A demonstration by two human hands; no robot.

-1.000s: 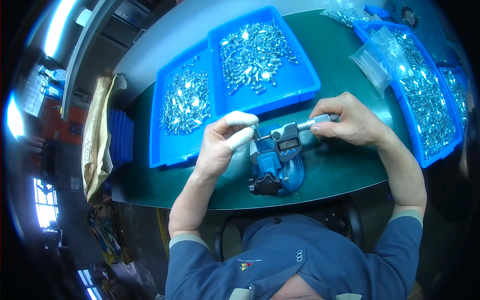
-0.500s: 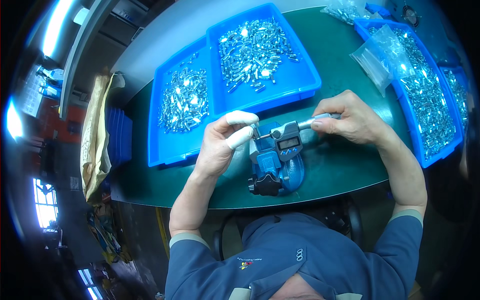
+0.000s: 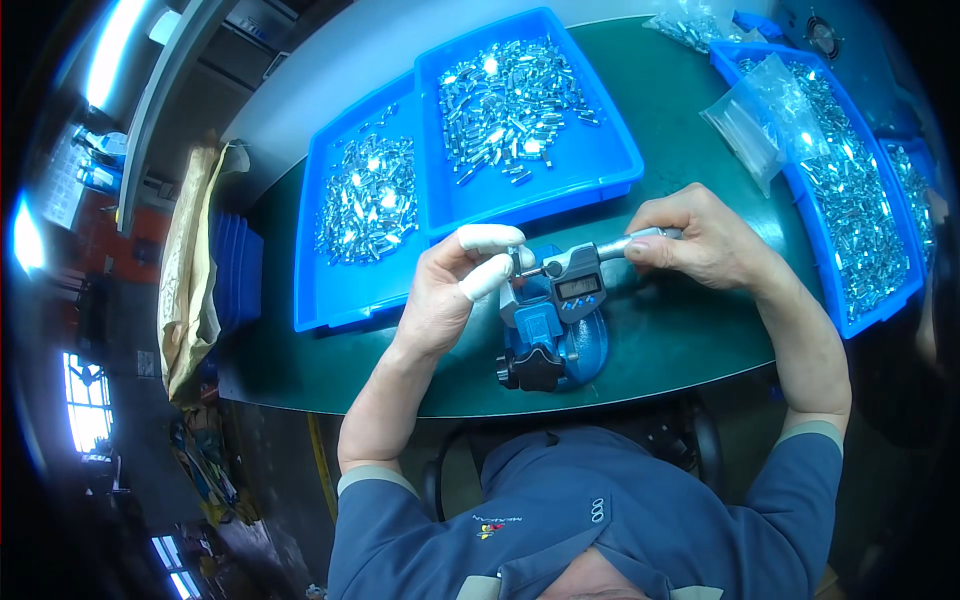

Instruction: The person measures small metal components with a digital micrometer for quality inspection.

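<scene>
A digital micrometer [image 3: 578, 285] with a small display is clamped in a blue stand [image 3: 560, 345] at the table's front. My left hand [image 3: 445, 285], with white covers on its thumb and index finger, pinches a small metal pin [image 3: 516, 260] at the micrometer's measuring gap. Fingertips hide much of the pin, so I cannot tell whether both jaws touch it. From the other side, my right hand [image 3: 695, 240] grips the micrometer's thimble [image 3: 650, 236] between thumb and fingers.
Two blue trays [image 3: 625, 172] of small shiny metal pins [image 3: 370, 200] stand behind my hands. At right is another full blue tray [image 3: 850, 325] with clear plastic bags [image 3: 750, 130] across it. Brown paper [image 3: 190, 270] and stacked blue bins [image 3: 240, 270] stand at left.
My left hand has shifted slightly right, its fingertips closer to the micrometer's spindle. The right hand stays on the thimble, almost unmoved.
</scene>
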